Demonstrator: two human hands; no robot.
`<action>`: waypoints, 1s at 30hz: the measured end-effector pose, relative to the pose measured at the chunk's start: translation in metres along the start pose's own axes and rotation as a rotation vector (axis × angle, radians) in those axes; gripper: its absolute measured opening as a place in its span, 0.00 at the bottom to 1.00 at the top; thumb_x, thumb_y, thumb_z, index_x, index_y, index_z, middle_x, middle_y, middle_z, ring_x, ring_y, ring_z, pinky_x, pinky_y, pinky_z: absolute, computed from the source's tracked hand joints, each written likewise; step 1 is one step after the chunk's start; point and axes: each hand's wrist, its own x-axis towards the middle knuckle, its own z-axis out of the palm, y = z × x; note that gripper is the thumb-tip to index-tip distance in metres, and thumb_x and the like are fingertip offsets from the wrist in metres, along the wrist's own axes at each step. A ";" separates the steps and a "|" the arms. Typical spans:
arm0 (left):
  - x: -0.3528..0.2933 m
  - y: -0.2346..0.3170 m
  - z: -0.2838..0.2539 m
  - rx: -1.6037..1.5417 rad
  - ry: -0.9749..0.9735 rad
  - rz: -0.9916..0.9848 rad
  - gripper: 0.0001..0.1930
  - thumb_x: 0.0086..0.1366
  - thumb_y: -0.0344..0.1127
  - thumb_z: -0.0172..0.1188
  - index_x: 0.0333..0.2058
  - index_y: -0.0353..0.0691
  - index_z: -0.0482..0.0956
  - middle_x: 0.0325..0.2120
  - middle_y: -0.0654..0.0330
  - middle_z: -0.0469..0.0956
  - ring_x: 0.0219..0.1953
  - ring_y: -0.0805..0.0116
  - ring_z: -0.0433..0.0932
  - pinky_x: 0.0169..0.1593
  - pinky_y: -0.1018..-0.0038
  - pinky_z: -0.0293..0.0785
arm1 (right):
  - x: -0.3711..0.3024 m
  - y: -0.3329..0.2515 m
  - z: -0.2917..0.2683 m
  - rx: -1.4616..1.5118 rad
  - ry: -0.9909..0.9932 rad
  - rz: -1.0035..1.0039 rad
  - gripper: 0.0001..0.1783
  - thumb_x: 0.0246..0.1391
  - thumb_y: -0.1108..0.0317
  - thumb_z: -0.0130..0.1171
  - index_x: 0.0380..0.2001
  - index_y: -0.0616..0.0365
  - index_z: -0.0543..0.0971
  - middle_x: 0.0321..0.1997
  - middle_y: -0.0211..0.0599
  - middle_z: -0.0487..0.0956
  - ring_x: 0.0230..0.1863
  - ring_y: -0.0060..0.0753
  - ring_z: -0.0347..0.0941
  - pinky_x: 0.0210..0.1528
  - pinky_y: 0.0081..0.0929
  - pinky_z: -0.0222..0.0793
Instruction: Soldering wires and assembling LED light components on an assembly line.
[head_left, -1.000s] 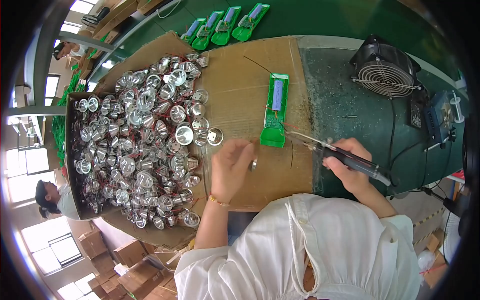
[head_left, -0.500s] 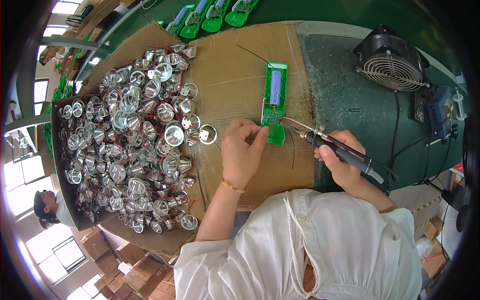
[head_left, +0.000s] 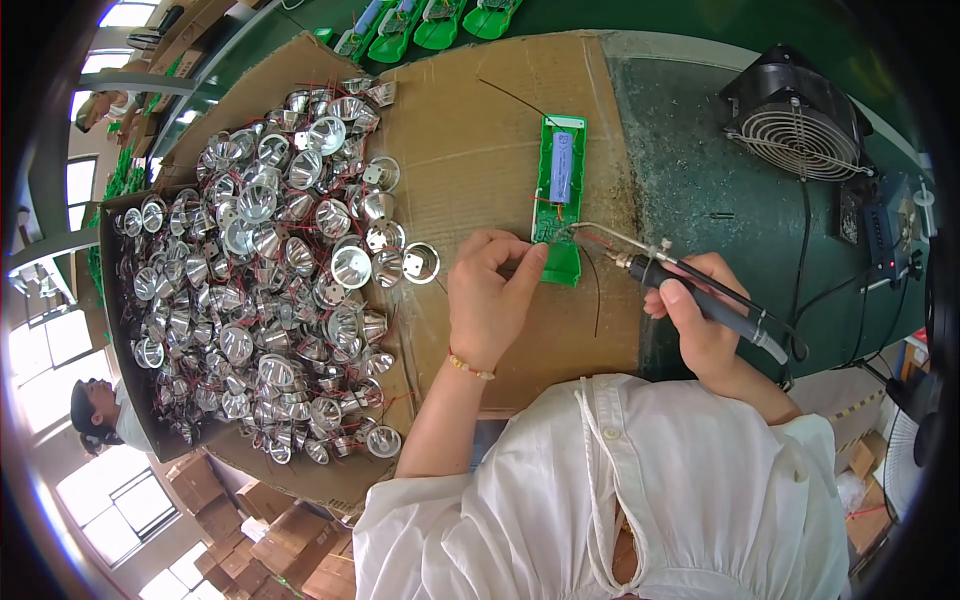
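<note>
On the cardboard mat lies a green plastic housing [head_left: 566, 268] with a blue cylindrical battery cell [head_left: 562, 168] and a small circuit board [head_left: 552, 228] inside. My left hand [head_left: 492, 295] is at the housing's lower left edge, thumb and fingertips pinched together; what is between them is hidden. My right hand [head_left: 700, 310] grips a soldering iron [head_left: 710, 308] with a thin metal feed tube [head_left: 625, 236] along it. The tube's end is at the board, and the iron's tip points the same way. Black wires stick out from the housing's top and lower right.
At left, a cardboard box [head_left: 160, 215] holds many silver reflector cups [head_left: 258, 203] with red wires. More green housings [head_left: 436, 25] lie along the far edge. A black fan [head_left: 795, 120] and a blue soldering station [head_left: 890, 235] stand at right, cables trailing nearby.
The view has shifted slightly, moving the housing and mat a little rightward in the picture. My right hand and iron have drawn slightly rightward from the board; the left hand keeps its pinch.
</note>
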 end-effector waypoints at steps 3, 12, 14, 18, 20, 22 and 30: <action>0.000 0.002 -0.001 -0.005 0.000 0.012 0.07 0.52 0.33 0.63 0.23 0.34 0.79 0.25 0.57 0.74 0.26 0.66 0.73 0.29 0.73 0.68 | 0.000 -0.003 -0.004 -0.023 -0.011 -0.014 0.09 0.52 0.72 0.56 0.32 0.67 0.70 0.24 0.40 0.77 0.25 0.22 0.74 0.28 0.20 0.73; 0.001 0.001 0.001 0.013 -0.007 0.019 0.07 0.52 0.33 0.63 0.23 0.35 0.79 0.24 0.57 0.74 0.25 0.65 0.72 0.29 0.73 0.68 | 0.001 0.004 -0.003 -0.010 -0.025 0.023 0.09 0.52 0.71 0.56 0.32 0.66 0.70 0.25 0.39 0.77 0.26 0.22 0.75 0.29 0.20 0.74; 0.002 -0.001 0.000 0.028 -0.002 0.033 0.07 0.52 0.33 0.63 0.22 0.35 0.78 0.24 0.57 0.74 0.25 0.66 0.72 0.29 0.73 0.68 | 0.002 0.006 -0.001 0.004 -0.021 0.029 0.09 0.52 0.71 0.56 0.32 0.66 0.70 0.25 0.39 0.77 0.26 0.22 0.74 0.29 0.20 0.74; 0.004 0.004 -0.004 0.000 -0.026 -0.005 0.07 0.52 0.32 0.62 0.22 0.35 0.78 0.24 0.57 0.74 0.24 0.66 0.72 0.29 0.73 0.68 | 0.006 0.009 0.003 0.054 -0.006 0.071 0.08 0.52 0.72 0.56 0.32 0.66 0.70 0.24 0.39 0.77 0.25 0.22 0.74 0.28 0.20 0.73; 0.006 0.006 -0.005 -0.019 -0.063 -0.018 0.06 0.52 0.32 0.61 0.21 0.35 0.77 0.23 0.57 0.74 0.24 0.66 0.72 0.28 0.74 0.67 | 0.008 0.009 0.004 0.061 0.004 0.081 0.08 0.52 0.72 0.56 0.32 0.66 0.70 0.24 0.39 0.76 0.25 0.22 0.74 0.28 0.19 0.73; 0.007 0.006 -0.007 -0.011 -0.078 -0.020 0.06 0.51 0.32 0.61 0.21 0.35 0.77 0.23 0.57 0.73 0.24 0.66 0.72 0.28 0.74 0.67 | 0.009 0.010 0.005 0.102 0.013 0.113 0.08 0.52 0.72 0.56 0.32 0.65 0.70 0.24 0.38 0.76 0.25 0.22 0.74 0.28 0.19 0.73; 0.007 0.004 -0.006 -0.020 -0.091 -0.022 0.06 0.50 0.32 0.62 0.21 0.35 0.77 0.21 0.58 0.73 0.24 0.66 0.72 0.29 0.73 0.67 | 0.011 0.015 0.003 0.152 0.002 0.199 0.07 0.52 0.72 0.56 0.32 0.64 0.71 0.24 0.38 0.77 0.24 0.21 0.74 0.26 0.18 0.72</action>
